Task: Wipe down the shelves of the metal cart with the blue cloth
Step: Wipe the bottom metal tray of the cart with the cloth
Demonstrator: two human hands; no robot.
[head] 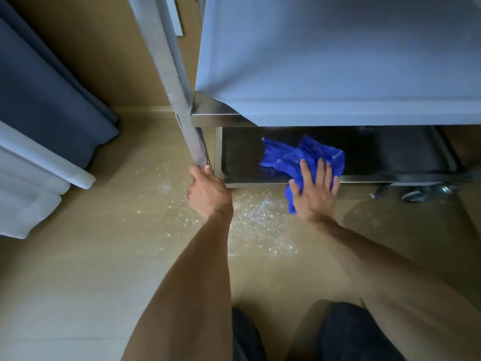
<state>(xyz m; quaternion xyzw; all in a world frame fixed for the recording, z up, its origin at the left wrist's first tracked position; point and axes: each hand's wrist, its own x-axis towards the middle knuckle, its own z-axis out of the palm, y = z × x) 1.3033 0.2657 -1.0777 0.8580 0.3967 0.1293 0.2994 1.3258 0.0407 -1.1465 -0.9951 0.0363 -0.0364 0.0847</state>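
The metal cart fills the upper right; its upper shelf (338, 61) looks pale and bare. Below it the dark bottom shelf (377, 155) shows through the gap. A crumpled blue cloth (289, 157) lies on the bottom shelf and hangs over its front rim. My right hand (313, 190) presses flat on the cloth at that rim, fingers spread. My left hand (207, 190) is closed around the lower end of the cart's front-left upright post (171, 74).
A caster wheel (416, 195) sits under the cart at the right. Dark blue curtains (39, 100) and white fabric (28, 183) hang at the left. The wooden floor (91, 256) has a glittering wet patch (255, 222) in front of the cart. My knees are at the bottom edge.
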